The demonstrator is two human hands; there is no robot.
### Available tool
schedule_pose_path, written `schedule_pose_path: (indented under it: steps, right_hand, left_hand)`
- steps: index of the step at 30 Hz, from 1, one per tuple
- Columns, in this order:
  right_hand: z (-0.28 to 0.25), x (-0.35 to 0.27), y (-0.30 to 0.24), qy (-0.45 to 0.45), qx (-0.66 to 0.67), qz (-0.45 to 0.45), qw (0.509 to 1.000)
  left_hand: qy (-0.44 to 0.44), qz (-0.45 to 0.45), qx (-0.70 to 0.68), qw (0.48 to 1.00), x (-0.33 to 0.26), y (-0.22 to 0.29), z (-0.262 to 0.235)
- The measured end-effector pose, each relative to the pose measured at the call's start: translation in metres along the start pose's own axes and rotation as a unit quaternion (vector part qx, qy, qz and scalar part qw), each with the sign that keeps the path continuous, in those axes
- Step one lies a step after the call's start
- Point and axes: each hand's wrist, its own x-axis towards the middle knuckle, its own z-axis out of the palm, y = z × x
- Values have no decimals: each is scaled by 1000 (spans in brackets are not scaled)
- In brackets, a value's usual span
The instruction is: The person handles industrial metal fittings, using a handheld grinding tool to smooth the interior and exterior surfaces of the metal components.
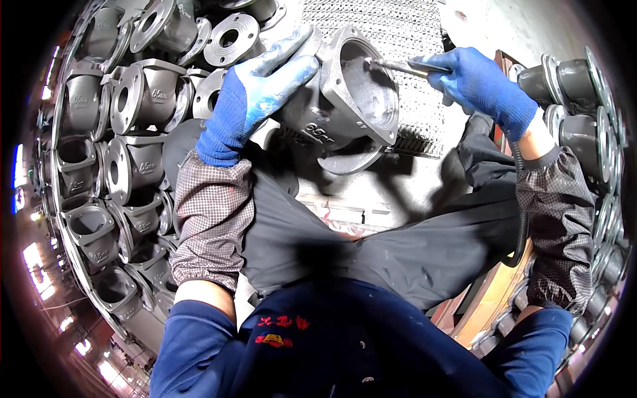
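Observation:
In front of me a grey cast-metal valve body [317, 119] is tilted, its wide flanged mouth facing right. My left hand [269, 83], in a blue glove with a pale coated palm, grips its left end. My right hand [474, 83], gloved alike, is closed round a slim metal rod-like tool [405, 66]. The tool's tip reaches into the mouth of the valve body, close to the inner wall; I cannot tell whether it touches. A lower flange of the casting hangs beneath, partly in shadow.
Rows of similar grey valve bodies [142, 96] are stacked on my left, and more castings [577, 132] stand on my right. Behind the held piece lies a pale textured mesh surface [411, 33]. A black hose [522, 225] runs down by my right forearm, near a wooden board [494, 298].

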Motion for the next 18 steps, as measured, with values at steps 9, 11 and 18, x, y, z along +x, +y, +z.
schedule_pose_path:
  steps: [9, 11, 18]
  right_hand:
    - [11, 13, -27, -99, 27, 21, 995]
    - [29, 26, 18, -56, 22, -40, 997]
    - [25, 24, -29, -68, -25, -19, 997]
  left_hand:
    - [13, -45, -61, 997, -9, -2, -6]
    - [1, -44, -56, 997, -2, 2, -1]
    - [12, -4, 3, 1000, -6, 1, -8]
